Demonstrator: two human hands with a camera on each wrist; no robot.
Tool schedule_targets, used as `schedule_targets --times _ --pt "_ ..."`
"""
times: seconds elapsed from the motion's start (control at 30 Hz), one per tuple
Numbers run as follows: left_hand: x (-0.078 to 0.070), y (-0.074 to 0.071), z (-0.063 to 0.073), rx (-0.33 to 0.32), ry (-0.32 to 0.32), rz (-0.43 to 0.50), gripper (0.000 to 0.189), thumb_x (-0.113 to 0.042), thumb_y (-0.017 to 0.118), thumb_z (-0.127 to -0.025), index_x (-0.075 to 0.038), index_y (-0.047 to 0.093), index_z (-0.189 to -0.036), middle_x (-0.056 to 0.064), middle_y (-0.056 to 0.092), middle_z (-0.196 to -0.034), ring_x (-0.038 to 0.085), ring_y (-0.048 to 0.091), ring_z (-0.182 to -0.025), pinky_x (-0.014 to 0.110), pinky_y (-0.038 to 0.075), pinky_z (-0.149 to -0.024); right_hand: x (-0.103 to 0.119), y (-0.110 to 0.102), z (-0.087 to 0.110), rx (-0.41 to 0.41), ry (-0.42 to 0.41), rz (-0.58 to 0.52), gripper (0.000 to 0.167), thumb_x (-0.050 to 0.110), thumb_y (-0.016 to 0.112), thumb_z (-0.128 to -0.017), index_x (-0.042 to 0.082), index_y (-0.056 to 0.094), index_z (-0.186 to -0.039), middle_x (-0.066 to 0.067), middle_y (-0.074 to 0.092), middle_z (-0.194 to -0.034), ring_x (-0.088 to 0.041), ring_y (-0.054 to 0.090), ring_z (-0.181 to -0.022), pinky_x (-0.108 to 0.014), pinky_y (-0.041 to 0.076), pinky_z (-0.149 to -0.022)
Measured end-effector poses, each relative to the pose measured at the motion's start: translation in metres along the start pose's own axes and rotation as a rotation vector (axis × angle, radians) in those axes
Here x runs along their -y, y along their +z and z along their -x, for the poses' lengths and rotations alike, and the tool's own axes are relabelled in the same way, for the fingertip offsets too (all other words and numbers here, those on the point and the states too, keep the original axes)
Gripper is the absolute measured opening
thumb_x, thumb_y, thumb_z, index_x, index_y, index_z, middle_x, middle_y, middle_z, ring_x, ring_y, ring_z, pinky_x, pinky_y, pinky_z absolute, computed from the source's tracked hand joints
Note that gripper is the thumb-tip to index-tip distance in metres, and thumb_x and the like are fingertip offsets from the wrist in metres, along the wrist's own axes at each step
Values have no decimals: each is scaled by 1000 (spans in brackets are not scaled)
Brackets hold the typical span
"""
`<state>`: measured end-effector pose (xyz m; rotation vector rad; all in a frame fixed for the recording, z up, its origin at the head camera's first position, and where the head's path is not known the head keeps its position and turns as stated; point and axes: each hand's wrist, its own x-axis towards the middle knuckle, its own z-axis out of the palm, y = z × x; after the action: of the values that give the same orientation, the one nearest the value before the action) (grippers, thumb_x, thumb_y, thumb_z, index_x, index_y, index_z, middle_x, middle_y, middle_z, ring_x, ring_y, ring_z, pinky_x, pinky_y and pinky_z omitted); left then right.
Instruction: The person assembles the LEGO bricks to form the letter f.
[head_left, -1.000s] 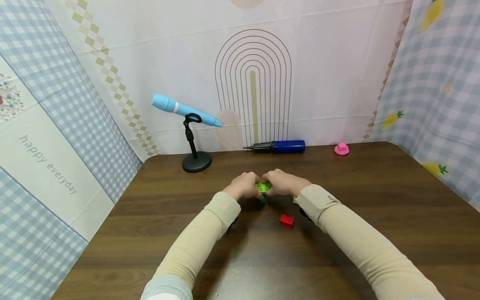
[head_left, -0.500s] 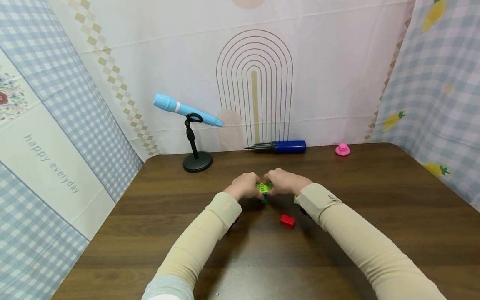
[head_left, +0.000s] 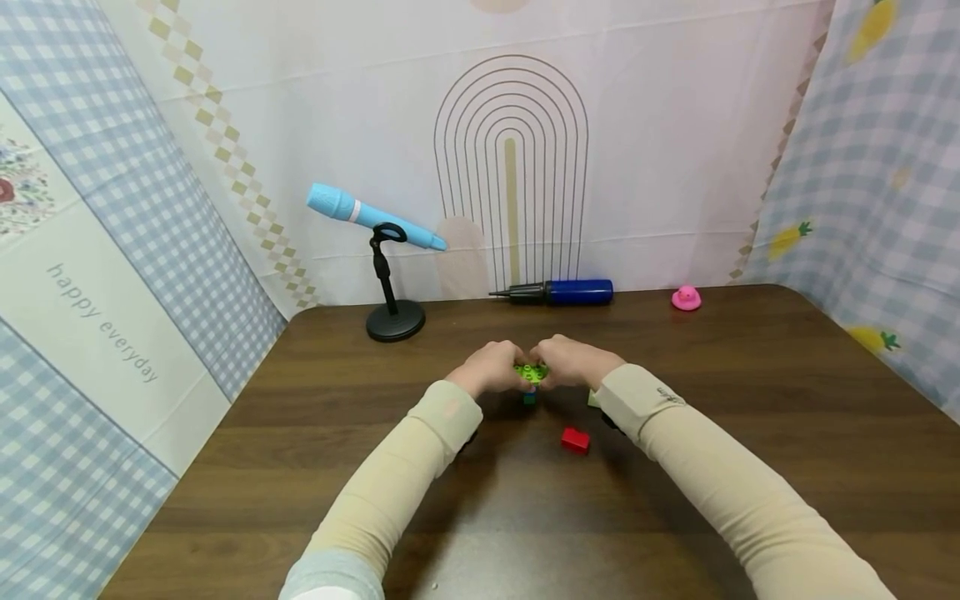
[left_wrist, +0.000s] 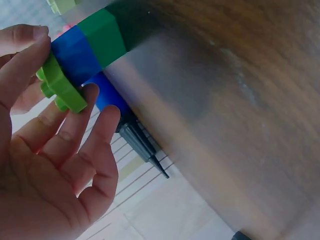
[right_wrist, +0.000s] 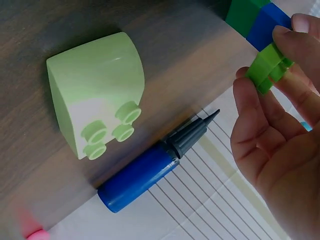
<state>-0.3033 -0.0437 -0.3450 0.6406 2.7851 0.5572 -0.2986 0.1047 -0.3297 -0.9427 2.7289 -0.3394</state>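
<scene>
My left hand (head_left: pixel 495 367) and right hand (head_left: pixel 573 362) meet at the middle of the table, pinching a lime-green studded building block (head_left: pixel 531 373) from both sides. Below it stands a blue block (left_wrist: pixel 77 54) on top of a dark green block (left_wrist: pixel 104 37), which rests on the table. The lime block lies against the blue one's top; whether it is pressed fully on, I cannot tell. In the right wrist view, a pale green curved block (right_wrist: pixel 95 85) with several studs lies beside the right hand. A red block (head_left: pixel 575 441) sits nearer to me.
Along the back of the brown table (head_left: pixel 480 517) lies a blue hand pump (head_left: pixel 577 292). A light-blue microphone (head_left: pixel 337 202) rests in a black stand (head_left: pixel 395 322) at the back left. At the back right sits a pink rubber duck (head_left: pixel 686 298).
Both hands stay in nearly the same place. The lime block has tilted and shifted slightly between the fingers, and less of the blue block shows beneath it than half a second ago.
</scene>
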Motion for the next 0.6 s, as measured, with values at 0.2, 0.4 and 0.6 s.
schedule_targets --times 0.2,0.4,0.6 --pt "1 -1 1 4 -11 16 30 -29 72 -71 -11 65 -93 -5 58 -77 11 51 -68 25 41 -60 -1 2 -2 -3 7 -9 31 12 67 -75 0 59 -103 -5 60 -91 -13 52 -76 -30 45 -69" --pt "-1 -3 0 10 -31 0 31 -30 73 -70 -13 65 -95 -6 59 -80 12 51 -71 27 41 -63 -1 3 1 6 32 30 35 16 67 -76 1 58 -106 -6 59 -94 -15 52 -77 -30 44 -70" --pt "-1 -2 -2 12 -51 -11 40 -31 73 -69 -13 64 -104 -6 59 -91 11 51 -76 28 41 -66 3 -2 17 -74 67 108 44 18 66 -78 3 53 -116 -11 55 -107 -22 52 -93 -36 43 -76"
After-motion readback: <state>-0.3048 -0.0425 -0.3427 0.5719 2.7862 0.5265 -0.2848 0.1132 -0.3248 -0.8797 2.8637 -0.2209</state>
